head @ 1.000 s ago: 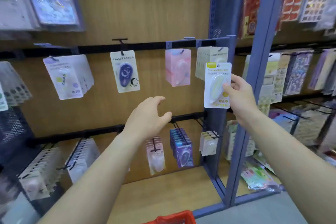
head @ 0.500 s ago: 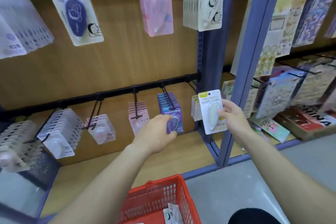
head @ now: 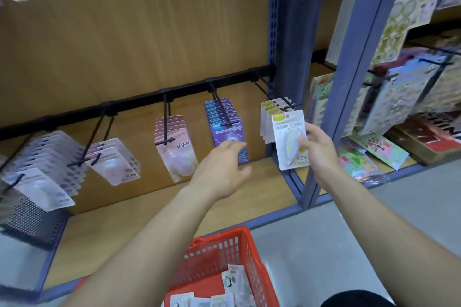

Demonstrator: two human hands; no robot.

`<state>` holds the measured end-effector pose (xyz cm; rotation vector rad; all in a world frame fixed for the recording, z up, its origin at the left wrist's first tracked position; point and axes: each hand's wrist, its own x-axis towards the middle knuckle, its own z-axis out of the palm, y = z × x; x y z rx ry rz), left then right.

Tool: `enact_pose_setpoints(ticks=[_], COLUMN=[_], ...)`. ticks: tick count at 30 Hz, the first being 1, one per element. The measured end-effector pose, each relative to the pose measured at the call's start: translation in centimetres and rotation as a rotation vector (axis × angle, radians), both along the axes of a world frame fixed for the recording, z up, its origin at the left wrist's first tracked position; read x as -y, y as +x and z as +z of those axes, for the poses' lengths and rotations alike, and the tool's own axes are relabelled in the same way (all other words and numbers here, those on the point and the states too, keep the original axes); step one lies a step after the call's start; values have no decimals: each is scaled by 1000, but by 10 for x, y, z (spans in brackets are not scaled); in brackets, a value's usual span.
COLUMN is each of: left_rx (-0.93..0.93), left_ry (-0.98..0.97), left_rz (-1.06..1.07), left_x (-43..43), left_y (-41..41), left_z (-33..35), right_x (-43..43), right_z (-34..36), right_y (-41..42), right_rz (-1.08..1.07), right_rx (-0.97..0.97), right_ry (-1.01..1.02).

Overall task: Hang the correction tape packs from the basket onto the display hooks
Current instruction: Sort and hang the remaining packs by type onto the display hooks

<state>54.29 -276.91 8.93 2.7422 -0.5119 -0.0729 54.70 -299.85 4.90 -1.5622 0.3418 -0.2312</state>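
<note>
At a stationery shop's lower rail [head: 149, 99], head view: the right hand [head: 319, 154] pinches a yellow pack [head: 290, 142] at about 3 o'clock from the frame's centre, thumb on the blister and fingers behind the card. The pack's top edge sits just below the tip of the hook [head: 287, 104], where matching yellow packs [head: 268, 117] already hang. The left hand [head: 222, 167] is loose and holds nothing. It reaches toward the purple packs [head: 225, 129] at its 12 o'clock; whether it touches them cannot be told. The red basket [head: 224, 252] stands at 6 o'clock with more packs [head: 232, 281] lying inside.

The step in hand appears to be threading the card onto the hook. It would go best with the card kept square to the prong and raised until its punched hole meets the tip. The card can then slide toward the rail without bending. The free hand might steady the hanging stack at its 2 o'clock.

The pink packs [head: 174, 147] at 9 o'clock from centre read 修正带. Similar characters show low on the yellow pack but are blurred. The brand lines on the yellow and purple cards are too soft to read.
</note>
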Motion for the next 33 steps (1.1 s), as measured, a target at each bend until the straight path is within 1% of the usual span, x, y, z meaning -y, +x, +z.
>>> enact_pose_setpoints(ticks=[7,13,16,20,23,26,28,30,31,33], left_rx=[4,-1,-1,5,4,4,3,-8,-16,-30], left_ry=[-9,-28,-36,-34,-32,-36,-38,-31,-27,-17], left_rz=[0,9,11,9,10,7,5,9,10,9], left_x=[-2,-7,-9,-9,-9,-13,-20,-28,-34,-48], left_y=[6,6,5,6,8,7,2,-7,-13,-29], left_z=[-9,-8,-8,-8,-6,-4,-3,-3,-3,-6], right_x=[1,-3,-5,-9,-13,-19,-23,-28,-32,-41], right_z=[-5,-7,-9,-8,-11,-17,-22,-25,-25,-19], right_y=[5,13,17,41,66,77,73,57,47,24], right_rz=[-2,-49,-33,-2,-32,-46,-46,28,104,324], right_rx=[63,33,24,7,-15,-83,-174,-243,-278,-341], right_ry=[-1,-12,-46,-151,-218,-343,-442,-559,-623,-765])
